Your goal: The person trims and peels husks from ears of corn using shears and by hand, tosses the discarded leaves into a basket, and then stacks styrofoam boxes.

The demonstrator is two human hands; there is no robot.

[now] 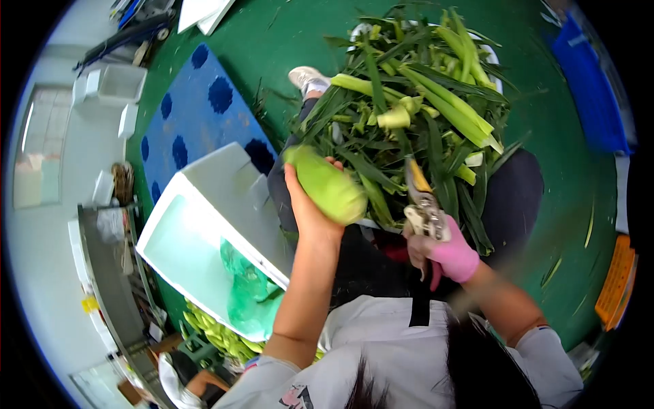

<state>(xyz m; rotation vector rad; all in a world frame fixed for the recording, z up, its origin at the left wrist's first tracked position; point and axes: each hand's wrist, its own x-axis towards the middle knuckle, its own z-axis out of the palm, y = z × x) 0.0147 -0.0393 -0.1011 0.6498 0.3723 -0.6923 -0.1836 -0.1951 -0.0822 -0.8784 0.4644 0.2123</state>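
Observation:
My left hand (315, 211), bare, is wrapped round a pale green ear of corn (327, 185) in its husk, slightly blurred. In my right hand (446, 252), which wears a pink glove, is a pair of pruning shears (424, 204). Their blades point away from me over the heap, and the handles lie inside my closed fingers. Between my knees, cut husks and long corn leaves (436, 102) are piled high over a white tub (501, 85), whose rim mostly hides under them. A short cut stalk end (395, 117) sits on or just above the pile.
Left of me stands a white foam box (160, 235) with a green plastic bag (248, 286) inside. More ears of corn (218, 334) lie behind it. A blue pallet (194, 109) covers the floor at left; a blue crate (593, 82) is at far right. Another person's arm (204, 382) shows at lower left.

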